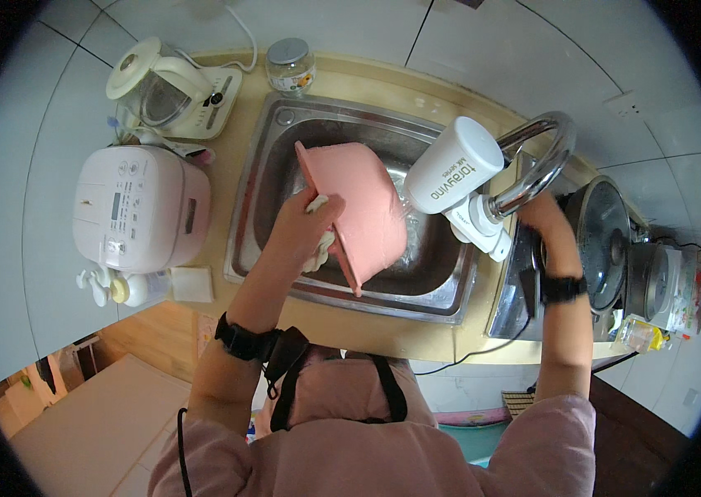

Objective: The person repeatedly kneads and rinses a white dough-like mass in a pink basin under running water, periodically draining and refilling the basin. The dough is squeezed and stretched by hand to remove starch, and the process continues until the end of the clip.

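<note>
My left hand (310, 227) grips the rim of a pink plastic basin (363, 205), with a white cloth (320, 251) pinched in the same grasp. The basin is tilted on its side over the stainless steel sink (350, 301), its outer bottom turned toward the faucet. A white Torayvino water filter (456, 164) is fitted on the chrome faucet (558, 146), and water sprays from it onto the basin. Behind the faucet's spout, at the right of the sink, is my right hand (536, 208); its fingers are mostly hidden.
Left of the sink stand a white rice cooker (139, 208), an electric glass kettle (161, 93) and pump bottles (133, 289). A lidded glass jar (290, 68) is behind the sink. At right, a lidded pan (602, 242) sits on the stove; a black cable (481, 355) hangs over the counter edge.
</note>
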A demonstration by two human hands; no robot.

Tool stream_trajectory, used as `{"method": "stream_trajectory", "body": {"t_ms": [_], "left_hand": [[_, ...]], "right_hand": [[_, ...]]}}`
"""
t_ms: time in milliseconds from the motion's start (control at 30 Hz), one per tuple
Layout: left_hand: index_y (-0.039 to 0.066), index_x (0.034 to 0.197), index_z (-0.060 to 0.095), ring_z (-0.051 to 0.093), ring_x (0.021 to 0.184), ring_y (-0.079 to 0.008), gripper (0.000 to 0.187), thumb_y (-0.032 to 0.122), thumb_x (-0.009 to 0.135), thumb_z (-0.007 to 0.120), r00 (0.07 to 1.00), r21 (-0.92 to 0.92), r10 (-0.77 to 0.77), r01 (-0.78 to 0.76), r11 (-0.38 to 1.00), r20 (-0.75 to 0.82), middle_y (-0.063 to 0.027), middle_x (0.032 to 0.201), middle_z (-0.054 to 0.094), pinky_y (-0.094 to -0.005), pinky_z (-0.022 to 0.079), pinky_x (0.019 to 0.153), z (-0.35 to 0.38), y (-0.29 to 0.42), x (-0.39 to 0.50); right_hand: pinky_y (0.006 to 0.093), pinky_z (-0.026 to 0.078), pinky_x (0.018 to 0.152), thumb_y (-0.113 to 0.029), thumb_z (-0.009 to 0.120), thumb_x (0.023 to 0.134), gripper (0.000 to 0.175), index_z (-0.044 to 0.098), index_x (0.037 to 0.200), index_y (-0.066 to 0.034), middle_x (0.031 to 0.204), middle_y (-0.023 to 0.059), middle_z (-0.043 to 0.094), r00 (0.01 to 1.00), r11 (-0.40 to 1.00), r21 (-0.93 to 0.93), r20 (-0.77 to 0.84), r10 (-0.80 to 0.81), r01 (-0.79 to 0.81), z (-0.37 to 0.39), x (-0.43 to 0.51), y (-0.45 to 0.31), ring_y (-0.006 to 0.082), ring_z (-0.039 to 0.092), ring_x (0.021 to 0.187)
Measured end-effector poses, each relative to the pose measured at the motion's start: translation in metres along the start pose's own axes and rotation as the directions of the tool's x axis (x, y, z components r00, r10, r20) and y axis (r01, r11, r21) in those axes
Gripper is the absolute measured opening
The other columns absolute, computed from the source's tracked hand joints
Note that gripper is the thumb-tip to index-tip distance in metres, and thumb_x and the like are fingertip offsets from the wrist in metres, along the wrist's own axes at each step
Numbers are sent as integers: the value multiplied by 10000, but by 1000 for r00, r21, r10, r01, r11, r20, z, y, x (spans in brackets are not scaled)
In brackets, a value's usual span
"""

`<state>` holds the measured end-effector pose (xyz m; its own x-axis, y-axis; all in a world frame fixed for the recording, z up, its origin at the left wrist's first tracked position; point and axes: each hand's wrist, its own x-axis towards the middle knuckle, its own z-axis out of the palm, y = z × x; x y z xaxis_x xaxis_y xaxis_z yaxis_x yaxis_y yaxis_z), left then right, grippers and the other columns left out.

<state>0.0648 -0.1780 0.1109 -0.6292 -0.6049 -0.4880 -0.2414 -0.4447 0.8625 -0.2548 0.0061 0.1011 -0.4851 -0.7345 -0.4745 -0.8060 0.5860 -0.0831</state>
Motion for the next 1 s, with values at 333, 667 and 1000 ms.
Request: {"method": "stream_trajectory", "body": {"t_ms": [333,667,1000], "left_hand": [[16,811,523,504,476,-129,199,191,730,576,993,-198,-116,120,973,30,-49,631,510,-232,402,381,43,-14,33],[27,766,499,474,407,-149,268,291,814,507,988,-150,-138,146,978,67,-52,563,471,-282,378,330,35,-11,41],[42,1021,510,481,863,-101,240,161,815,481,973,269,226,-207,941,-42,-38,891,544,-261,396,742,18,-29,21]], "right_hand": [[372,440,735,-344,695,626,914,139,1313,-113,1082,256,397,982,801,588,-191,4,111,68,-98,-168,346,507,890],[357,482,562,-137,538,709,406,434,1080,-8,803,182,575,927,341,940,-119,357,-10,111,-58,-137,314,595,721],[333,548,537,-127,493,753,377,398,992,147,814,190,574,941,-326,897,333,55,-298,113,-94,-136,252,619,647]]}}
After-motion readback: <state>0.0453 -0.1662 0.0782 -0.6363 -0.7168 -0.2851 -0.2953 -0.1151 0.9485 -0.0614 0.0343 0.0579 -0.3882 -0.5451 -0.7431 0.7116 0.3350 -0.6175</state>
